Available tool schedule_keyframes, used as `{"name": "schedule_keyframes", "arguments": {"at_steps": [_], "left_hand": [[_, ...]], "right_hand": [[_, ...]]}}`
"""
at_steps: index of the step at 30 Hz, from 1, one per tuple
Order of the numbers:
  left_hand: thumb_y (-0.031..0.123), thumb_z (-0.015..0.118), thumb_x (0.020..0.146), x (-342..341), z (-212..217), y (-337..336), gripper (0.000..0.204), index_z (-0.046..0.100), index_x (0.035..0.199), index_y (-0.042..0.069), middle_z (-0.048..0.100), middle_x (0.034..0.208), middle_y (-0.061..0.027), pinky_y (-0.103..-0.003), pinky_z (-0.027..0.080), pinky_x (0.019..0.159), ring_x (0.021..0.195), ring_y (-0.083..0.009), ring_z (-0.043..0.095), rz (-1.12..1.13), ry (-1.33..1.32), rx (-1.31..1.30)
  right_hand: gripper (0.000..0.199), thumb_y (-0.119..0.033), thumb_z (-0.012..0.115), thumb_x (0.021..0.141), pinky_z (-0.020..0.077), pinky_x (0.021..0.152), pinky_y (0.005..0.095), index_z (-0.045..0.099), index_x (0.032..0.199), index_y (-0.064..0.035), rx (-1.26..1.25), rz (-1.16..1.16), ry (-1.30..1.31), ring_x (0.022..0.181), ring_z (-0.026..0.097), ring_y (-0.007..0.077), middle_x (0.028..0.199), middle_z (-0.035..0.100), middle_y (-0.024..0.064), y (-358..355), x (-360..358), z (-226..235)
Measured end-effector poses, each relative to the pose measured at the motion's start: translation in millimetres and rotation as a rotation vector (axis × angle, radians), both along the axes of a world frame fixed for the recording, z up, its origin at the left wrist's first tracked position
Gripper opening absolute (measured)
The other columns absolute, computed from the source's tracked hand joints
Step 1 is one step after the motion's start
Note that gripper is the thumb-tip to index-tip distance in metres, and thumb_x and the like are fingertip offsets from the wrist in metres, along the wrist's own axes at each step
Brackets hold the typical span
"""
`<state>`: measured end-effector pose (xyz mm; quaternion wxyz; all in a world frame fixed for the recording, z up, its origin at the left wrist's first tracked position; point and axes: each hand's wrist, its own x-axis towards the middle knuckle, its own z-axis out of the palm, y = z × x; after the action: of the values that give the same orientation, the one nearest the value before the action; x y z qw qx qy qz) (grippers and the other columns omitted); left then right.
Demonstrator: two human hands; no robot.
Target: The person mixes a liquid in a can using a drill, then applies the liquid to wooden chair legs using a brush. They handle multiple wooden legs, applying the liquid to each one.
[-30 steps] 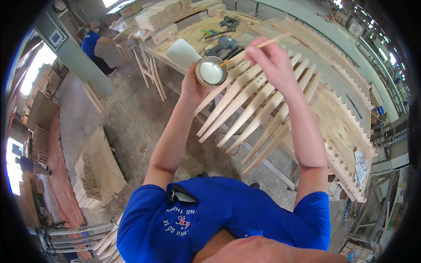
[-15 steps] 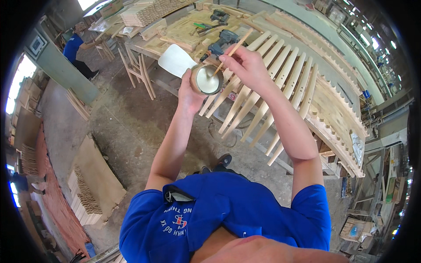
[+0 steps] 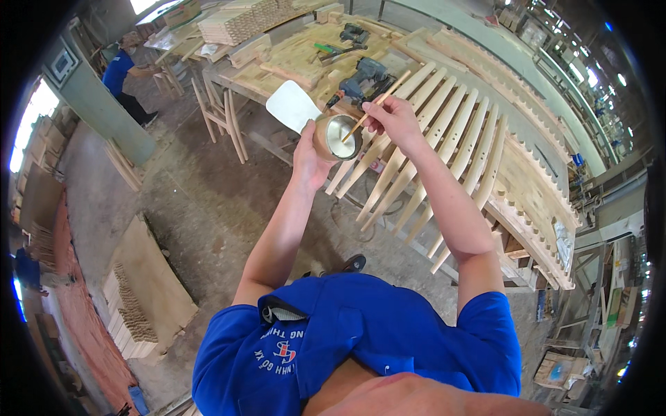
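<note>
My left hand (image 3: 309, 158) grips a round tin can (image 3: 336, 136) with white paste inside, held up in front of me. My right hand (image 3: 393, 115) pinches a thin wooden stick (image 3: 378, 104) whose lower tip dips into the can. Under both hands lies a fan of curved pale wooden slats (image 3: 444, 139) that rest across a workbench. A white flat piece (image 3: 292, 106) shows just behind the can.
A wooden workbench (image 3: 305, 55) carries a power drill (image 3: 365, 74), another tool and stacked timber. Long notched wooden rails (image 3: 534, 201) run on the right. A person in blue (image 3: 118, 69) works at the far left. A stack of boards (image 3: 142, 291) lies on the concrete floor.
Both hands with can and stick have shifted slightly in view as my head tilted; the stick's tip stays in the can.
</note>
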<state>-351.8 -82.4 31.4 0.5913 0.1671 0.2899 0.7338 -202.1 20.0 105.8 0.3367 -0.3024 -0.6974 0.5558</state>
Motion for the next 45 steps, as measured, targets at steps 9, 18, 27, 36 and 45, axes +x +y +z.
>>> {"name": "schedule_keyframes", "arguments": {"at_steps": [9,18,27,36,45], "left_hand": [[0.04,0.032,0.098,2.2,4.7,39.8,0.046,0.044,0.127,0.007,0.052,0.124,-0.009,-0.045,0.041,0.094,0.114,-0.0234,0.051,-0.03,-0.105,0.067],[0.04,0.031,0.098,14.7,7.7,91.9,0.046,0.045,0.127,0.007,0.052,0.125,-0.0094,-0.045,0.042,0.095,0.115,-0.0241,0.051,-0.031,-0.021,0.018],[0.043,0.026,0.098,21.7,-0.3,123.6,0.05,0.042,0.128,0.007,0.048,0.129,-0.0115,-0.052,0.039,0.098,0.118,-0.0268,0.048,-0.141,-0.075,0.049],[0.045,0.024,0.096,20.9,0.4,149.2,0.05,0.044,0.129,0.012,0.047,0.132,-0.0084,-0.05,0.034,0.101,0.121,-0.0269,0.045,-0.18,-0.156,0.068],[0.044,0.023,0.096,22.0,3.1,166.1,0.049,0.045,0.128,0.014,0.048,0.131,-0.0079,-0.049,0.034,0.1,0.12,-0.0264,0.045,-0.203,-0.165,0.072]], "right_hand": [[0.011,-0.012,0.061,0.087,0.0484,0.059,0.0255,0.058,0.087,-0.0021,-0.349,-0.02,0.424,0.064,0.06,0.0128,0.076,0.063,0.0081,36.7,29.4,-16.6],[0.022,-0.022,0.062,0.088,0.046,0.055,0.0227,0.057,0.088,0.0,0.16,-0.177,0.075,0.06,0.057,0.0097,0.071,0.062,0.0068,57.2,33.1,3.1],[0.011,-0.014,0.059,0.087,0.0503,0.057,0.0265,0.057,0.087,-0.0031,-0.469,-0.119,0.48,0.061,0.058,0.0132,0.074,0.062,0.0071,99.7,54.3,-39.5],[0.009,-0.012,0.056,0.088,0.0497,0.06,0.0273,0.057,0.088,-0.0036,-0.468,-0.178,0.601,0.064,0.058,0.0141,0.075,0.061,0.0061,115.5,54.1,-46.3],[0.017,-0.021,0.057,0.09,0.0484,0.055,0.0257,0.055,0.078,-0.0088,-0.729,-0.216,0.663,0.058,0.054,0.0106,0.067,0.057,0.0014,131.5,44.8,-76.2]]}}
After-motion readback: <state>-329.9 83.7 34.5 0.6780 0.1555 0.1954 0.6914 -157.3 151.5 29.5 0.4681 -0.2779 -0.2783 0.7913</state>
